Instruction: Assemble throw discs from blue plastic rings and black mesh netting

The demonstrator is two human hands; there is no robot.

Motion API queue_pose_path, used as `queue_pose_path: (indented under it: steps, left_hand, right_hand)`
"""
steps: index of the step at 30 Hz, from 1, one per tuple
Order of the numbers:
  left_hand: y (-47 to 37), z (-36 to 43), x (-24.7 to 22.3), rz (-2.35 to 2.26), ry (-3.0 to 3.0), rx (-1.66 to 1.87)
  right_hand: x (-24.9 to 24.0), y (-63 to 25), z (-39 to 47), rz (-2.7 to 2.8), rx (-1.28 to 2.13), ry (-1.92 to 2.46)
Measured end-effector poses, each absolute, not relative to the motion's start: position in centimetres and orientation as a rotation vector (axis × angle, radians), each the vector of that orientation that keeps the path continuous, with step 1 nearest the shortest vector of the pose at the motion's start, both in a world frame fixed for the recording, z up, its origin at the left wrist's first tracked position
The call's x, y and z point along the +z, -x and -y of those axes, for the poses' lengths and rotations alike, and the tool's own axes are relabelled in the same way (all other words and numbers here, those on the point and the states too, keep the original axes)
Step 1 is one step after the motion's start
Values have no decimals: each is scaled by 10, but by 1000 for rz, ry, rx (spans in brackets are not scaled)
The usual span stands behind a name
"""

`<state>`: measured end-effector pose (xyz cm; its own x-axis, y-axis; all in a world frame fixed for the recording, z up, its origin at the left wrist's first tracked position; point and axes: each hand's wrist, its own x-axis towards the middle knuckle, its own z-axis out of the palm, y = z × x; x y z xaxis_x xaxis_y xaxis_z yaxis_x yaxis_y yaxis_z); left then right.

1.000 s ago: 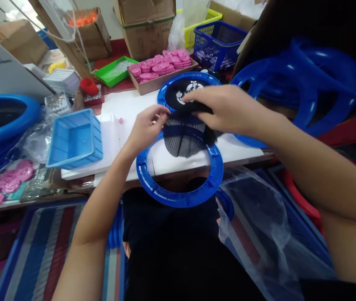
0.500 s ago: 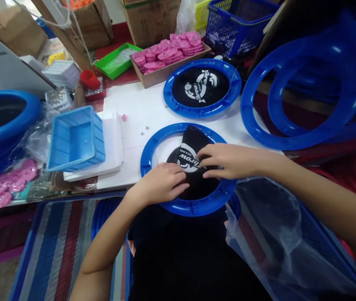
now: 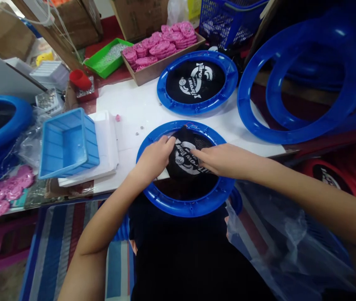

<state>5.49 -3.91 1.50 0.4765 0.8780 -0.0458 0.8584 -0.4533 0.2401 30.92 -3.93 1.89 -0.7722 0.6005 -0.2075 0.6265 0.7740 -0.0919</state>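
A blue plastic ring (image 3: pixel 190 209) lies before me, overhanging the table's front edge. A black mesh cloth (image 3: pixel 184 161) with white lettering is bunched and folded within it. My left hand (image 3: pixel 157 156) is closed, pinching the cloth's upper left edge between thumb and fingers. My right hand (image 3: pixel 217 159) reaches in from the right with its fingers closed on the cloth; the fingertips are partly hidden in the folds. Behind it lies another blue ring (image 3: pixel 193 109), with a flat black printed mesh (image 3: pixel 207 81) across its opening.
An open light-blue bin (image 3: pixel 68 144) stands on white sheets at left. A cardboard tray (image 3: pixel 137 77) of pink pieces and a green tray (image 3: pixel 109 58) of small bits are at the back. Large blue rings (image 3: pixel 243 104) stand at right. Clear plastic film (image 3: pixel 291 234) hangs below.
My left hand has moved up and left, drawing the cloth's edge with it. The right hand's fingers have closed on the cloth, and its lettering has turned. The view has shifted slightly.
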Motion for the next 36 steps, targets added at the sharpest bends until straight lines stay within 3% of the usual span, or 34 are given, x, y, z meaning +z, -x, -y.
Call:
queue_pose_path:
  steps: [4,8,11,17,24,31,36]
  left_hand:
    - [-39,17,29,-1387,-2520,359]
    - [-41,-12,30,-1030,-2520,303]
    - [-51,-22,23,-843,-2496,293]
    - [-53,-3,15,-1048,-2424,824]
    - [-27,33,1,-1014,-2643,114]
    - [-15,55,-1,-1345,-2585,-127]
    - [-15,77,4,-1553,-2410,-147]
  right_hand:
    - [33,-290,55,-2740,-271,-826]
    - [44,-276,50,-2899,-425,-665]
    - [37,-274,36,-2986,-192,-889]
    - [16,-267,51,-2695,-58,-1203]
    - [27,-247,67,-2565,-138,-1349]
    - [10,-259,17,-2876,-48,-1103]
    - [4,-265,-8,-2987,-251,-839]
